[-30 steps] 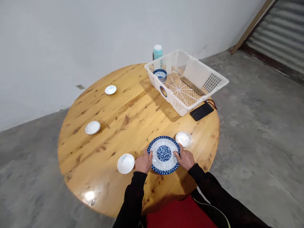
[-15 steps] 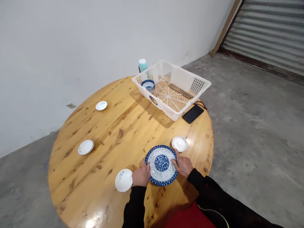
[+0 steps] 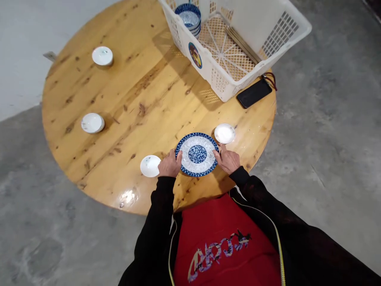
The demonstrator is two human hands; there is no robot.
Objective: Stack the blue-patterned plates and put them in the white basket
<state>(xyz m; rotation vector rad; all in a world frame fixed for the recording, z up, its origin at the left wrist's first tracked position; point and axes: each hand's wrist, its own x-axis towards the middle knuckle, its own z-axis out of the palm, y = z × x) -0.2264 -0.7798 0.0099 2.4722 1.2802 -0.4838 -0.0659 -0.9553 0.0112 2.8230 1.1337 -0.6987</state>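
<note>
Basket [image 3: 276,24] w/ stacked bowls [image 3: 188,16], chopsticks [image 3: 242,39] (plate [image 3: 197,154] held, both hands).

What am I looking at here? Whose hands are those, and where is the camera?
The camera sits on a person's head and looks down, so you see their own two arms in black sleeves. The left hand and the right hand hold the edges of a round blue-and-white patterned plate, one on each side. It rests on a round wooden table. Four small white dishes lie around: one by the left hand, one by the right hand, and two farther off. At the far side stands a white plastic basket with stacked blue-and-white bowls inside. A black phone lies beside the basket.
</note>
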